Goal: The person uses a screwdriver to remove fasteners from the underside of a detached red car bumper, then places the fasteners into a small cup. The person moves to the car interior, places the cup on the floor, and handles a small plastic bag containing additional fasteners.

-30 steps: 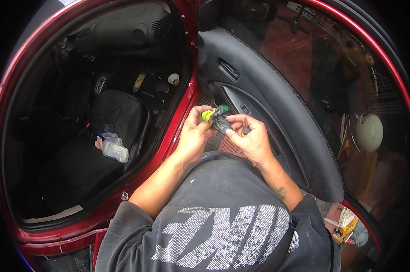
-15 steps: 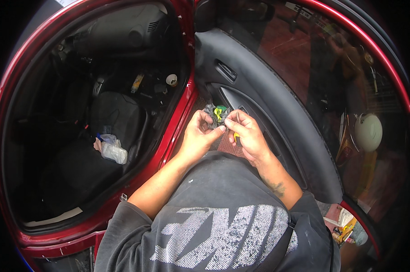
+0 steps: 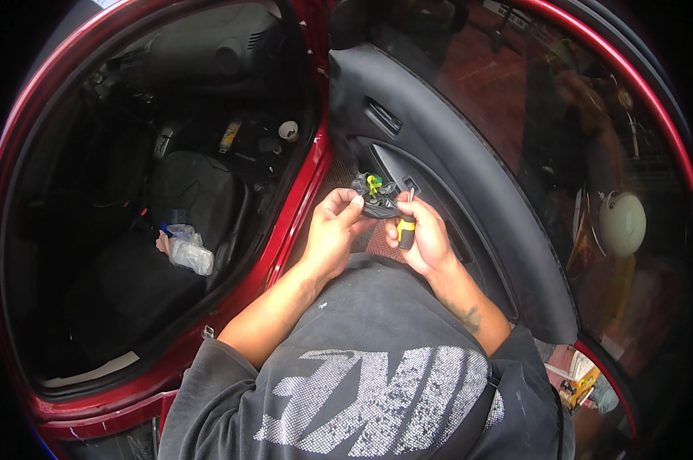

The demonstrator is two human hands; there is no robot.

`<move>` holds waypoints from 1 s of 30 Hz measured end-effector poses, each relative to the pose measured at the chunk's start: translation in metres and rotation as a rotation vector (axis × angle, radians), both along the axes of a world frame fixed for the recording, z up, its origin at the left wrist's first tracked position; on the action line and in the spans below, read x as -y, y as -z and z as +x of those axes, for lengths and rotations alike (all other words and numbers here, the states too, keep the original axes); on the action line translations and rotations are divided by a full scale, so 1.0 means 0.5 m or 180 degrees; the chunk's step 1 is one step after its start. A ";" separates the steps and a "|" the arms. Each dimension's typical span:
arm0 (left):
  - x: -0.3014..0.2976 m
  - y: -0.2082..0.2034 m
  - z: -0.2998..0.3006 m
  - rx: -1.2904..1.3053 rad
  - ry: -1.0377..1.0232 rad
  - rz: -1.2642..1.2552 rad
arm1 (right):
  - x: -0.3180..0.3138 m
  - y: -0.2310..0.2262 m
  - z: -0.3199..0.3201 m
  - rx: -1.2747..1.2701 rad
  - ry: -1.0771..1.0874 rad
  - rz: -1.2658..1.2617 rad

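Observation:
In front of my chest, both hands hold a small crumpled black plastic bag (image 3: 379,207). My left hand (image 3: 330,234) pinches its left edge between thumb and fingers. My right hand (image 3: 427,238) grips the bag's right edge and also a short screwdriver (image 3: 406,233) with a yellow and black handle, its metal shaft pointing up past my fingers. At the bag's open mouth show small yellow and green pieces (image 3: 374,184), too small to name. What else the bag holds is hidden.
An open car door (image 3: 469,184) with a grey inner panel stands at my right. At left, the red door frame (image 3: 293,199) surrounds a dark seat (image 3: 201,180) bearing a clear plastic package (image 3: 189,255). Beyond it are a paper cup (image 3: 288,131) and a yellow tube-shaped container (image 3: 230,136).
The bag's edge is now spread wider between my hands. My right hand has turned, so more of the screwdriver's handle shows.

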State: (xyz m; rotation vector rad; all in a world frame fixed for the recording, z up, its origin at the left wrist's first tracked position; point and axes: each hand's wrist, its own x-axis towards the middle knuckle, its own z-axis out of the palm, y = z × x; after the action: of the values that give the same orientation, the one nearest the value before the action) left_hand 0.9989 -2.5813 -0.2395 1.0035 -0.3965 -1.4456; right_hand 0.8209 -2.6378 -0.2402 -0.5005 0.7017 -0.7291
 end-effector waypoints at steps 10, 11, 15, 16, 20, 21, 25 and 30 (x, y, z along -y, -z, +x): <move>-0.025 0.017 0.009 0.0104 0.0235 -0.0544 | -0.015 0.008 0.011 -0.1465 0.0324 -0.1671; -0.028 0.021 0.012 0.0260 0.0320 -0.0576 | -0.016 0.000 0.019 -0.1747 0.0432 -0.2359; -0.046 0.020 0.026 0.0905 0.0724 -0.0292 | 0.001 -0.007 0.031 -0.2406 0.0237 -0.3560; -0.047 0.018 0.022 0.0684 0.0599 -0.0265 | 0.000 -0.008 0.028 -0.2505 0.0131 -0.3213; -0.048 0.020 0.022 -0.0553 0.0149 -0.0412 | -0.008 0.002 0.014 -0.2388 0.0130 -0.2302; -0.051 0.016 0.022 -0.0700 0.0205 -0.0456 | -0.011 0.012 0.017 -0.2278 0.0184 -0.2091; -0.054 0.034 0.027 -0.0160 0.0169 -0.0242 | -0.029 0.019 0.026 -0.1927 0.0330 -0.1467; -0.048 0.003 0.021 0.2101 0.0276 -0.0628 | -0.032 0.025 0.021 -0.2317 0.0208 -0.2407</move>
State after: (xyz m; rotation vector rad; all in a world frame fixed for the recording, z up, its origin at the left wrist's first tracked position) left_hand 1.0092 -2.5571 -0.2409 1.2974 -1.0494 -1.0916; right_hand 0.8314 -2.6217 -0.2526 -1.4866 1.1125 -0.8702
